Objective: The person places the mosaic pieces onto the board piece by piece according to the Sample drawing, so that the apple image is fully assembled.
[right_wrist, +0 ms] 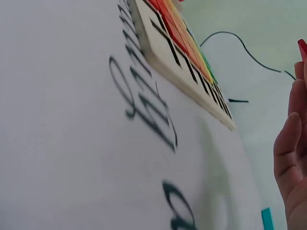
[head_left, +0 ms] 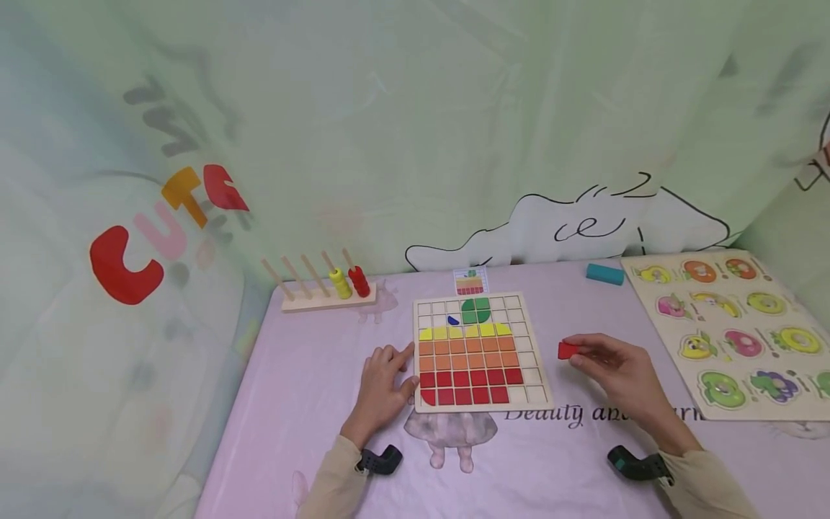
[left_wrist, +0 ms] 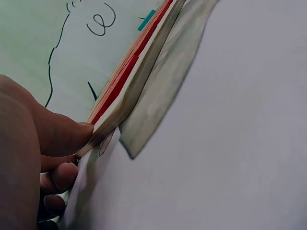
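Note:
A wooden grid board (head_left: pixel 537 393) lies on the table, filled with rows of red, orange and yellow tiles (head_left: pixel 467 344), plus green tiles (head_left: pixel 475 311) and one dark blue piece (head_left: pixel 453 320). My left hand (head_left: pixel 382 386) rests at the board's left edge, index finger and thumb touching it. In the left wrist view the thumb (left_wrist: pixel 72 136) lies against the board's edge near a corner. To the right of the board my right hand (head_left: pixel 616 371) pinches a small red tile (head_left: pixel 567 350) above the table. Only a sliver of that tile (right_wrist: pixel 303 49) shows in the right wrist view.
A small picture card (head_left: pixel 470 282) lies behind the board. At the back left stands a peg stand (head_left: pixel 328 303) with yellow and red beads. A teal block (head_left: pixel 605 274) lies at the back right, beside a fruit puzzle board (head_left: pixel 687 339). A printed curtain hangs behind.

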{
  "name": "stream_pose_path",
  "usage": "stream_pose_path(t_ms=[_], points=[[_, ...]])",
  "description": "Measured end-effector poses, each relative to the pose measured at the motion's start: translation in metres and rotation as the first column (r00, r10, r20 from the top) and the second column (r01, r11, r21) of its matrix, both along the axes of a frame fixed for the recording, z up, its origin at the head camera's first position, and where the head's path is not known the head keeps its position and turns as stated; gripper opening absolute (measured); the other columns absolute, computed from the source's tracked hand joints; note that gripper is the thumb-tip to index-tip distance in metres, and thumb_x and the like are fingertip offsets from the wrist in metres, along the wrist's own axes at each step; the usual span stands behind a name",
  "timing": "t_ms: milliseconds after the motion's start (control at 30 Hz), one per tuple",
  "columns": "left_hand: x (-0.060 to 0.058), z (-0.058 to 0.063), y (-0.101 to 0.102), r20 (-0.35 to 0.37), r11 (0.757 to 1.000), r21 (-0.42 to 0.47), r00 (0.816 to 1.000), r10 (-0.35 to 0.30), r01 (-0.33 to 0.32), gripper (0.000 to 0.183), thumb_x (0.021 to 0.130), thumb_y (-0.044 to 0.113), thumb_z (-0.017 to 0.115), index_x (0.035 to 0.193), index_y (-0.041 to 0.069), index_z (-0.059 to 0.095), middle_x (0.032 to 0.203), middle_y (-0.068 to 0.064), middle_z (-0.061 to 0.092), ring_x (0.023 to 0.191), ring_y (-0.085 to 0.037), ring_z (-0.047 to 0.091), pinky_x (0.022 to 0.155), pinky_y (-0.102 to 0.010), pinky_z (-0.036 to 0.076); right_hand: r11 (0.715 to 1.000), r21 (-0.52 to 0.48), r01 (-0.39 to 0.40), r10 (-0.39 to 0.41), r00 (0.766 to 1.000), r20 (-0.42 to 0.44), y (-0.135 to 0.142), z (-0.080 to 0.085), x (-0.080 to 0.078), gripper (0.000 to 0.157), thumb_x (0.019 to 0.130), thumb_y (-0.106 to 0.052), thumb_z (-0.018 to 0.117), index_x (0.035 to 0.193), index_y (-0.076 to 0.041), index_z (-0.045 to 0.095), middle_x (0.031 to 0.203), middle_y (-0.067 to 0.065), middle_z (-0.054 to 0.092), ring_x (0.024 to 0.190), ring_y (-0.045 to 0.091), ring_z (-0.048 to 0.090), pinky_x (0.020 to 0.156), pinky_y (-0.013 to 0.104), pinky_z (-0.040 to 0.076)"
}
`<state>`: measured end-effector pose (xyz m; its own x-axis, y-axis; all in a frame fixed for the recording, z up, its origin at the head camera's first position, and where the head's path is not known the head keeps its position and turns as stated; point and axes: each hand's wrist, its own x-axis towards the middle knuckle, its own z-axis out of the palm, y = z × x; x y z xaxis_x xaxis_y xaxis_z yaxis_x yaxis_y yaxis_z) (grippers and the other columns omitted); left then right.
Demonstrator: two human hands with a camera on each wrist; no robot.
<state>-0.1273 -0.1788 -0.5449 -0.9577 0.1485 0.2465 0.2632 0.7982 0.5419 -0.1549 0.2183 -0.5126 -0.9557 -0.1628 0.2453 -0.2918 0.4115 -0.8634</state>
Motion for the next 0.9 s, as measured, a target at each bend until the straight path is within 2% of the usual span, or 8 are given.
stream_pose_path(t_ms=[200,333,400,500,667,767,900], points=[[-0.001,0.000,-0.001,-0.003,1.000,-0.001,1.000,-0.007,0.007,0.059,0.090,0.018,0.074,0.146,0.005,0.064,0.091,0.000,0.055,0.091,-0.016,0.044,0.084,-0.034,0.033,0.991,0.043,-0.126,0.125,0.992,0.021,-0.024,-0.002,0.000,0.024,0.095,-0.006,0.077,0.118,-0.012,0.076,0.107,-0.009,0.073,0.097,0.000,0.060,0.082,0.014,0.050],[-0.002,-0.001,-0.001,0.005,1.000,0.003,1.000,-0.003,0.003,0.059,0.090,0.019,0.074,0.147,0.006,0.064,0.091,0.000,0.055,0.091,-0.016,0.044,0.084,-0.034,0.033,0.963,0.096,-0.251,0.248,0.968,0.040,-0.036,-0.006,0.005,0.025,0.092,-0.007,0.079,0.113,-0.019,0.078,0.105,-0.002,0.070,0.088,0.006,0.057,0.071,0.022,0.046],[-0.001,-0.001,-0.001,0.004,1.000,0.001,1.000,-0.001,0.001,0.059,0.090,0.019,0.075,0.146,0.006,0.064,0.091,0.000,0.054,0.091,-0.016,0.044,0.084,-0.034,0.034,0.950,0.126,-0.286,0.281,0.958,0.057,-0.041,-0.008,0.007,0.025,0.089,-0.007,0.082,0.110,-0.021,0.079,0.102,-0.002,0.067,0.083,0.007,0.055,0.068,0.023,0.044],[-0.002,-0.001,-0.001,-0.005,1.000,-0.001,1.000,-0.002,0.002,0.059,0.089,0.018,0.075,0.146,0.005,0.064,0.090,0.001,0.054,0.091,-0.016,0.043,0.084,-0.034,0.034,0.939,0.175,-0.297,0.285,0.954,0.093,-0.045,-0.009,0.008,0.024,0.086,-0.009,0.085,0.107,-0.021,0.080,0.100,-0.005,0.064,0.080,0.006,0.053,0.066,0.023,0.042],[-0.003,0.000,-0.001,-0.015,1.000,0.013,1.000,-0.006,0.006,0.059,0.088,0.017,0.075,0.145,0.004,0.065,0.090,0.000,0.054,0.090,-0.018,0.043,0.084,-0.036,0.034,0.928,0.261,-0.267,0.246,0.963,0.112,-0.051,-0.007,0.007,0.025,0.083,-0.007,0.088,0.104,-0.019,0.082,0.097,-0.007,0.064,0.078,0.004,0.051,0.066,0.022,0.044],[-0.003,-0.001,-0.001,-0.014,1.000,0.023,1.000,-0.009,0.009,0.059,0.088,0.018,0.075,0.145,0.004,0.065,0.090,0.000,0.054,0.090,-0.018,0.043,0.083,-0.036,0.033,0.928,0.267,-0.259,0.239,0.965,0.105,-0.052,-0.004,0.007,0.024,0.082,-0.008,0.090,0.102,-0.018,0.081,0.095,-0.006,0.065,0.076,0.005,0.052,0.064,0.022,0.044],[-0.003,-0.006,-0.001,-0.027,1.000,-0.008,1.000,-0.006,0.006,0.059,0.088,0.019,0.075,0.145,0.005,0.065,0.090,0.002,0.053,0.089,-0.016,0.042,0.083,-0.034,0.033,0.936,0.256,-0.241,0.224,0.970,0.095,-0.053,-0.001,0.008,0.018,0.084,-0.012,0.089,0.097,-0.020,0.081,0.088,-0.008,0.063,0.073,0.005,0.052,0.062,0.022,0.043]])
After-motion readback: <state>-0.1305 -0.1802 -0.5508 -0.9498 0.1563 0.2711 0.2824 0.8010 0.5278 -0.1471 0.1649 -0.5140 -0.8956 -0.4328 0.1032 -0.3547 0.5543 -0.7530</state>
